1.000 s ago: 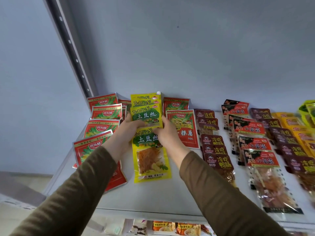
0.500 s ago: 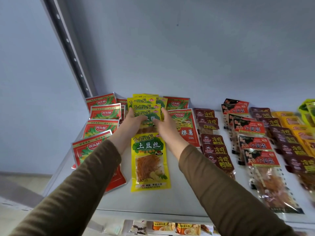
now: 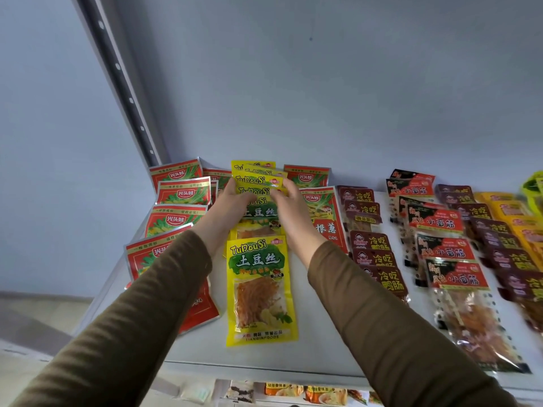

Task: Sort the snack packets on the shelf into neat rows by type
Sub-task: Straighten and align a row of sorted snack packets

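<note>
— While you have both hands on the yellow row, which step are you in?

— You're squaring up the yellow potato-shred packets at the back of the shelf. Your left hand grips the fanned stack from its left edge, fingers curled onto it; your right hand pinches it from the right. The two hands sit close together with the stack between them. One more yellow packet lies flat nearer the shelf's front edge, its top tucked just under the stack.

— What does the next move call for?

— As I judge it, you need to push the fanned packets into an even overlap, in line with that front packet, and keep them clear of the red packets on the left and the other red packet touching your right hand.

— And what has changed?

— A second ago you held the stack lifted and upright, faces toward you. Now it lies lower, spread like shingles toward the wall, and both your hands have moved further back. The front packet has slid slightly toward you. The brown packets on the right look undisturbed.
</note>
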Demonstrator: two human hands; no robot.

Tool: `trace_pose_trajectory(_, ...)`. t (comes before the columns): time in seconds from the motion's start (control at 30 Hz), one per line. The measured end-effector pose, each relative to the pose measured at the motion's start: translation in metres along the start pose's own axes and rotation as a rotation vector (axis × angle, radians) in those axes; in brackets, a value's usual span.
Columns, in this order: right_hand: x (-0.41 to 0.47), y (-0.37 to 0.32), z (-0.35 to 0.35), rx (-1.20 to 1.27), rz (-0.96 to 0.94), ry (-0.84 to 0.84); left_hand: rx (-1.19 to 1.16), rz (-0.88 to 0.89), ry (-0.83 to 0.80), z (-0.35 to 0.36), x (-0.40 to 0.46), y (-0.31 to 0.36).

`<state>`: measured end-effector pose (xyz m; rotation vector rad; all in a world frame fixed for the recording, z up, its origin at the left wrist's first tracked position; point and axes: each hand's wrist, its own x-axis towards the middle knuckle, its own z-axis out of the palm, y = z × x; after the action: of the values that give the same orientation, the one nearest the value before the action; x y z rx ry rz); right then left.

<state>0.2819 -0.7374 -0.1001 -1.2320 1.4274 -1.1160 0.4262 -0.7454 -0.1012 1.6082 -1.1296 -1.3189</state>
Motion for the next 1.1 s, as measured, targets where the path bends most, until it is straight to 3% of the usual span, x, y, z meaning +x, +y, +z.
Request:
trace_pose_trajectory(0.17, -0.004, 0.007, 0.005, -0.213, -0.109, 0.003, 0.115, 0.035, 0.041, 0.004, -0.027, 0.011)
trace_pose_trajectory(0.33, 0.001, 0.017, 0.011, -0.33, -0.101, 0.002, 0.228, 0.021, 0.034, 0.006, -0.027, 0.002)
trace_pose_trajectory(0.53, 0.004, 0.015, 0.001, -0.023, 0.092, -0.027, 0.104, -0.058, -0.003, 0.0, -0.026, 0.011)
trace_pose_trajectory(0.67, 0.007, 0.007, 0.007, 0.1, 0.076, -0.022, 0.032, -0.125, -0.014, 0.005, -0.017, 0.014)
trace_pose_trajectory(0.83, 0.013, 0.007, 0.006, 0.184, 0.043, -0.054, -0.061, -0.141, -0.002, 0.006, -0.01, 0.014)
trace_pose_trajectory(1.1, 0.021, 0.017, 0.01, 0.226, 0.169, -0.073, -0.162, -0.127, 0.001, 0.004, -0.007, 0.015)
